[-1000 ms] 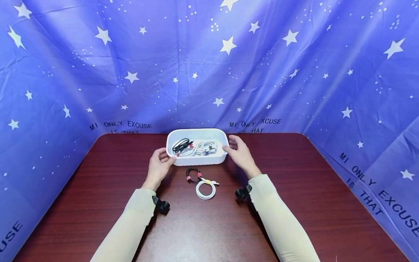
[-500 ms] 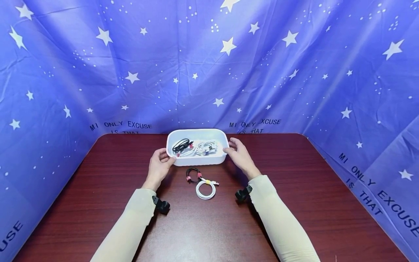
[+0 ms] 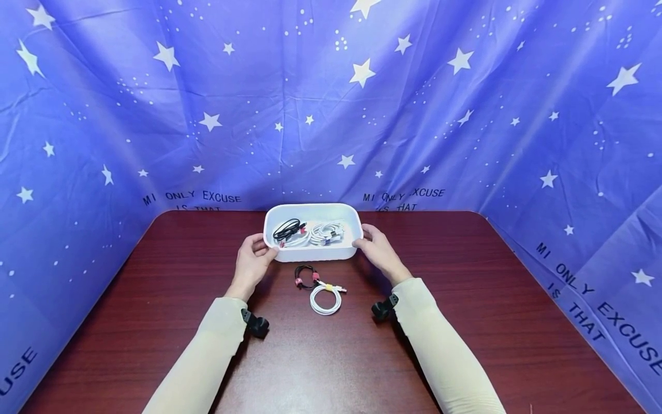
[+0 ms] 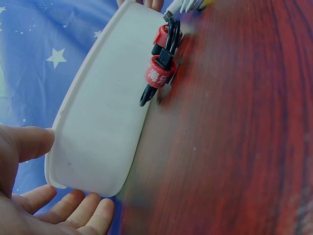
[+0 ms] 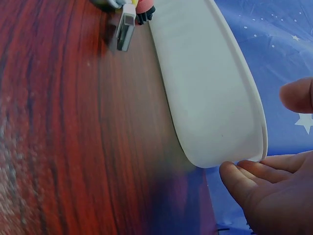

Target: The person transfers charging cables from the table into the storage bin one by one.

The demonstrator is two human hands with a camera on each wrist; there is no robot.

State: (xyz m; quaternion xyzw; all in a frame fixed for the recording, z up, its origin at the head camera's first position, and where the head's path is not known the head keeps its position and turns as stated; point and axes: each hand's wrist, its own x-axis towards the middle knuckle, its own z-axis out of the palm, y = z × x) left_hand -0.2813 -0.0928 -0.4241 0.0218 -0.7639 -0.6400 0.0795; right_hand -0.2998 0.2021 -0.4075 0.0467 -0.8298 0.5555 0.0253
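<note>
A white plastic box (image 3: 315,254) stands at the far side of the table, holding a coiled black cable (image 3: 285,230) and white cables (image 3: 326,233). My left hand (image 3: 250,265) grips its left end, thumb on the rim and fingers against the end wall (image 4: 93,142). At the other end, the fingers of my right hand (image 3: 381,253) touch the end wall; in the right wrist view the thumb (image 5: 296,96) appears apart from the rim. In front of the box lie a black cable coil with red straps (image 3: 298,282) and a white cable coil (image 3: 312,303) with a yellow strap.
The dark red wooden table (image 3: 465,322) spreads to both sides and towards me. A blue curtain (image 3: 279,103) with white stars hangs behind its far edge and along both sides. Each wrist carries a small black camera (image 3: 256,324).
My right hand has shifted slightly nearer along the box's right end, its fingers coming closer to the wall. The box, my left hand and the cables look nearly still.
</note>
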